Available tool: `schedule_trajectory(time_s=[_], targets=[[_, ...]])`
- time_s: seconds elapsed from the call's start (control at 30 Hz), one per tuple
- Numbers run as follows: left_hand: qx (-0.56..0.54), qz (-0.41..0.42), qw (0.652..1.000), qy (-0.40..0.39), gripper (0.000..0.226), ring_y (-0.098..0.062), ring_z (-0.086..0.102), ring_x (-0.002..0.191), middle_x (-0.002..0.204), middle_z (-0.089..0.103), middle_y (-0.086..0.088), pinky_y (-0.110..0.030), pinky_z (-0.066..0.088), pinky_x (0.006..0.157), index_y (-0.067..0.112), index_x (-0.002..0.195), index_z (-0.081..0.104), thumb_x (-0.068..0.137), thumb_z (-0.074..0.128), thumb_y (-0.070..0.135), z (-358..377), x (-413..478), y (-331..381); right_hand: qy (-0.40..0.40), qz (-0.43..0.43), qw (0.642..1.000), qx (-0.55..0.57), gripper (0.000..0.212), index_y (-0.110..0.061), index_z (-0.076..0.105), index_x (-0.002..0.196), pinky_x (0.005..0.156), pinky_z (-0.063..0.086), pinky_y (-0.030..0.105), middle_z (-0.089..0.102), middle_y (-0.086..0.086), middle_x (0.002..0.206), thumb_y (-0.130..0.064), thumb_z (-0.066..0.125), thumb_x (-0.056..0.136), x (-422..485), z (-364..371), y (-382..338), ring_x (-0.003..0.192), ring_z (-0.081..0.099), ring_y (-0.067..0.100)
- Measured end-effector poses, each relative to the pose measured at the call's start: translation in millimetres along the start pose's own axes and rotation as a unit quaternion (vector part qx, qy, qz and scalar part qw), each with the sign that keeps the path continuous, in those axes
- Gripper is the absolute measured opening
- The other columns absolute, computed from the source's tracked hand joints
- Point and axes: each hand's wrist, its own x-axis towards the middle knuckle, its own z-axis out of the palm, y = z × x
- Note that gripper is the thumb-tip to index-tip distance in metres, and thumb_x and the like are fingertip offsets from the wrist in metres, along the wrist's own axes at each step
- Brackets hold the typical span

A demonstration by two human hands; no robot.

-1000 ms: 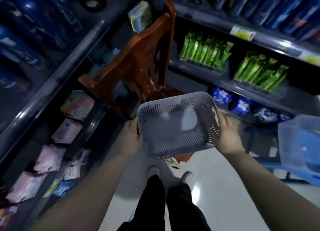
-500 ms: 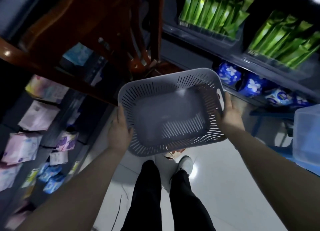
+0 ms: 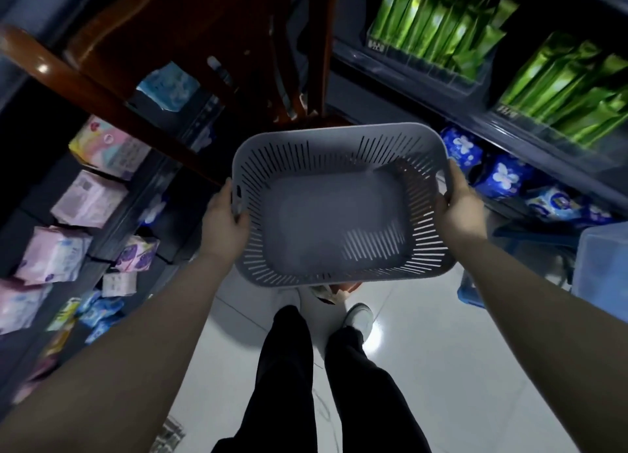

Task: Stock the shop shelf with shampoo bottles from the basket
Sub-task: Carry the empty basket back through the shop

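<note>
Two hands hold one grey slotted basket (image 3: 339,133) level at about waist height, over a white tiled floor (image 3: 441,378). The left hand (image 3: 222,226) grips the left short edge, thumb hooked over the rim to the inside and the other fingers out of sight beneath. The right hand (image 3: 458,204) grips the opposite edge, closed round the rim with the thumb lying along the top. Both grips are firm on the basket.

The basket's inside shows a plain grey bottom and slotted walls. It sits between the hands, directly in front of a brown wooden chair (image 3: 112,95) and above the person's black trousers (image 3: 289,367) and one white shoe (image 3: 360,316). A small orange-brown thing shows just under the near rim; what it is cannot be told.

Shelves (image 3: 401,78) run along the right side. The upper level holds upright green packets (image 3: 438,27); the lower level holds blue packets (image 3: 503,177) printed with white flowers. To the left, dark shelving carries pink and lilac packets (image 3: 88,199), with smaller blue ones lower down. A clear plastic tub (image 3: 605,262) stands at the right edge, well apart from the basket.
</note>
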Motion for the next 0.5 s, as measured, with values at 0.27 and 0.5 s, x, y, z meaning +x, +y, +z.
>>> schedule_trajectory(time_s=[0.27,0.5], targets=[[-0.041,0.052,0.997,0.05,0.054,-0.009,0.049,0.12,0.133,0.05,0.007,-0.028,0.04,0.1,0.025,0.146,0.036,0.097,0.054,0.016,-53.0,-14.7,67.8,0.056,-0.039,0.997,0.021,0.058,-0.027,0.034,0.148,0.093,0.046,0.041,0.064,0.018,0.118,-0.016,0.049,0.093,-36.8,-69.2,-39.5,0.107,0.06,0.035],[-0.053,0.069,0.994,0.06,0.054,-0.01,0.055,0.114,0.13,0.056,0.01,-0.027,0.043,0.096,0.03,0.145,0.038,0.094,0.057,0.032,-99.7,-20.3,133.2,0.114,-0.06,0.99,0.066,0.05,-0.027,0.043,0.142,0.094,0.046,0.04,0.062,0.014,0.125,-0.018,0.052,0.094,-71.5,-137.3,-80.0,0.112,0.058,0.031]])
